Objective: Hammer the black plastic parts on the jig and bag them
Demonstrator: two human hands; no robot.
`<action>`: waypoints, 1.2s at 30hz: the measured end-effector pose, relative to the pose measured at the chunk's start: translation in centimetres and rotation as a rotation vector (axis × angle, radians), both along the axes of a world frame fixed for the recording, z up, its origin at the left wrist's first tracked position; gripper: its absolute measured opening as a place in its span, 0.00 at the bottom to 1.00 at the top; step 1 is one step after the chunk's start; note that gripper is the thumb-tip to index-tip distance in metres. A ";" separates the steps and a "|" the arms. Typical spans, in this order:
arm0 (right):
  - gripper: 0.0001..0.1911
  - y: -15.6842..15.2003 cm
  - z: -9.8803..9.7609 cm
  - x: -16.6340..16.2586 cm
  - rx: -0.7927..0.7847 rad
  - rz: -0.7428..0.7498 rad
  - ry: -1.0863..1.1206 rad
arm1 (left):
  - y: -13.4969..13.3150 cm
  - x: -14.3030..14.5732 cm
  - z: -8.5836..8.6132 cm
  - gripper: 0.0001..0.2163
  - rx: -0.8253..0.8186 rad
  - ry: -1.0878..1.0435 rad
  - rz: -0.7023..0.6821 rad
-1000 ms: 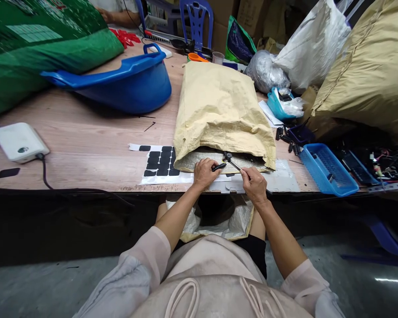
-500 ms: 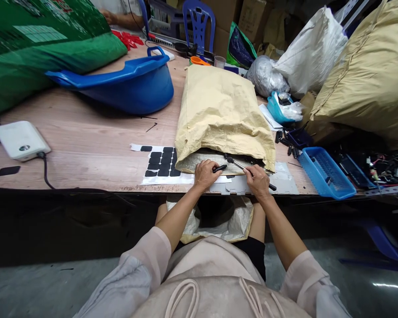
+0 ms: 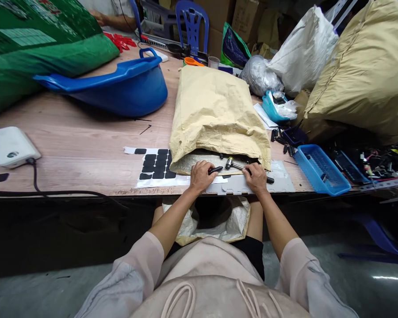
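Nearby, a gaping sack [image 3: 247, 223] sits between the person's legs, below the edge of the wood-patterned surface [image 3: 96, 145]. Just past that edge, the left hand [image 3: 200, 176] has its grip closed on a small black piece [image 3: 216, 169], which pokes out toward the right. The right hand [image 3: 256, 177] has its grip wrapped around the shaft of a small hammer [image 3: 236, 165] (its head shows a yellow face), held just beside the black piece. Both lie before the mouth of a yellow sack [image 3: 215, 99], with a sheet of black stickers [image 3: 157, 163] at its left. Farther off stand a blue basin [image 3: 135, 88] and a purple chair [image 3: 193, 22].
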State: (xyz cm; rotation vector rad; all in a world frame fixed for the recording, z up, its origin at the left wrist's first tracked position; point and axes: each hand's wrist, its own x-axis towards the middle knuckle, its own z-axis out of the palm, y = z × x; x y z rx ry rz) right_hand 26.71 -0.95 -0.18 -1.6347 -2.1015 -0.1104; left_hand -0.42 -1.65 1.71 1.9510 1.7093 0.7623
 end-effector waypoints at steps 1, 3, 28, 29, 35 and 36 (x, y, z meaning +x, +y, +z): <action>0.10 0.0 0.1 0.0 -0.006 -0.002 -0.001 | -0.7 -0.1 0.1 0.04 0.027 -0.007 -0.029; 0.09 -0.1 0.1 -0.1 -0.016 -0.007 0.001 | -2.9 -0.1 0.2 0.05 0.086 -0.042 -0.141; 0.08 -0.2 0.1 -0.5 0.013 -0.035 -0.007 | -5.0 0.4 1.2 0.07 -0.165 0.044 -0.523; 0.08 -0.2 0.1 -0.5 0.012 -0.034 -0.006 | -3.3 0.3 1.9 0.08 -0.105 0.047 -0.445; 0.07 -0.2 0.1 -0.5 -0.004 -0.030 -0.003 | 5.2 0.5 2.9 0.18 0.085 0.295 -0.308; 0.07 -0.2 0.1 -0.5 -0.006 -0.029 -0.003 | 6.0 0.6 2.9 0.19 0.093 0.339 -0.338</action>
